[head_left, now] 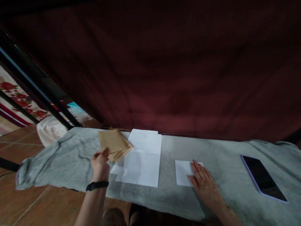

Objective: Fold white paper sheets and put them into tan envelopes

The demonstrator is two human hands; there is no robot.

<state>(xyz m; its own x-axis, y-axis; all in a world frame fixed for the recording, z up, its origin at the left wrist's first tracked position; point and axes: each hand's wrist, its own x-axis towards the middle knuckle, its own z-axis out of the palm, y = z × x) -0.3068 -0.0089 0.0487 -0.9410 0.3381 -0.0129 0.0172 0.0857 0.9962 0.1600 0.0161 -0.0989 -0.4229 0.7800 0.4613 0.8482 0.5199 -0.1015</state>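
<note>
Pinching a brown paper piece (111, 139) in the left hand (100, 158), with the right hand (203, 182) flat on a small white paper (182, 172).
From the head camera, the left thumb and fingers grip the brown piece at its near edge, so most of it reaches out beyond them, over more brown pieces (121, 153) fanned to the right. The right fingers are spread, grasping nothing, and cover the white paper's right part; it lies on the grey cloth (174, 201). The brown piece is plain, flat and squarish, pointing away towards the dark red curtain (176, 78); the small white one is blank, squarish too, and I can't tell a long axis on either. Between the hands, larger white sheets (144, 166) run lengthwise towards the curtain.
</note>
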